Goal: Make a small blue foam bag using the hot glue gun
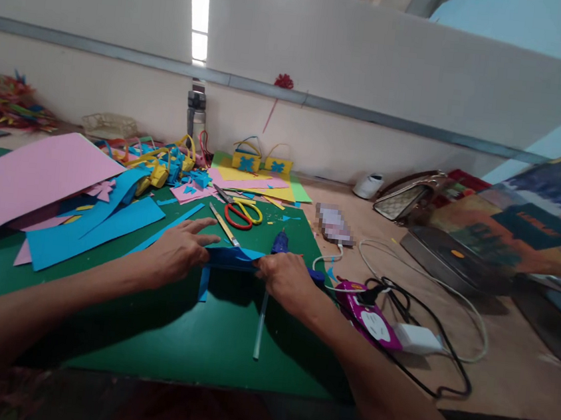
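A folded piece of blue paper spans the gap between my two hands above the green board. My left hand grips its left end, index finger stretched out over the top. At the right end, my right hand pinches the paper with curled fingers. Just behind my right hand is a blue glue gun, its body partly covered by that hand. A clear glue stick lies below the hand. A narrow blue paper strip shows beneath the held paper. Beyond are a yellow-handled cutter knife and red-and-yellow scissors.
Pink sheets and blue sheets cover the left side. Two small yellow paper bags stand at the back. On the right are a phone, a purple power strip, looping cables and a handbag.
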The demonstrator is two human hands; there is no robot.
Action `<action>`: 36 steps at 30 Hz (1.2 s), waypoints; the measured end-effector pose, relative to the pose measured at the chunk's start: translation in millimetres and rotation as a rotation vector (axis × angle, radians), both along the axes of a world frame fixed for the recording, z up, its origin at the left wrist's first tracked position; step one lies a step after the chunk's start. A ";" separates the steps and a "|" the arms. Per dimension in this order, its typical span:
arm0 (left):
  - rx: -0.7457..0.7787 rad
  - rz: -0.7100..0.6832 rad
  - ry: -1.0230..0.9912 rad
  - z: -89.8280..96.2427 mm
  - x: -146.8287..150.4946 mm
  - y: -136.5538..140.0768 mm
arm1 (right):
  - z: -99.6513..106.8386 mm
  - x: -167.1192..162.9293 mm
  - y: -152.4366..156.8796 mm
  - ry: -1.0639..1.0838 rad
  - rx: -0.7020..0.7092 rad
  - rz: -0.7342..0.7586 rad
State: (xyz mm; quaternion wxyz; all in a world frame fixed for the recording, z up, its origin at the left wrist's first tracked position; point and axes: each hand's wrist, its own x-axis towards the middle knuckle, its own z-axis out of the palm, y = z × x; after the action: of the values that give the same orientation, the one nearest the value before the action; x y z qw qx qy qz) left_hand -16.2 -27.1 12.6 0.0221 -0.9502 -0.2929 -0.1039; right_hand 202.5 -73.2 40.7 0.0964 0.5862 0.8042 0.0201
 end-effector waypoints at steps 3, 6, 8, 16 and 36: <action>-0.020 -0.001 -0.040 0.6 0.6 -0.4 | -0.1 0.1 0.4 0.001 0.007 -0.013; -0.028 -0.013 -0.042 -0.4 -0.5 -0.4 | 0.4 -0.3 0.1 0.002 0.011 -0.021; -0.027 -0.021 -0.041 -1.0 -1.5 -0.4 | 0.7 -0.8 -0.4 0.003 0.014 -0.026; -0.018 0.007 -0.020 2.5 0.9 -1.5 | -0.4 2.1 1.2 0.056 0.057 -0.013; 0.056 0.083 -0.267 -11.6 7.7 -3.8 | -23.4 4.3 3.6 0.404 0.247 0.177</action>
State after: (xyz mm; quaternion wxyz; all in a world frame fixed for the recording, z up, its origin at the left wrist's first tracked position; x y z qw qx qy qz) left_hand -8.5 -30.9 1.0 0.0135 -0.9140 -0.3293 -0.2367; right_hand 206.8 -69.7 17.3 -0.1408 0.5131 0.8467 0.0090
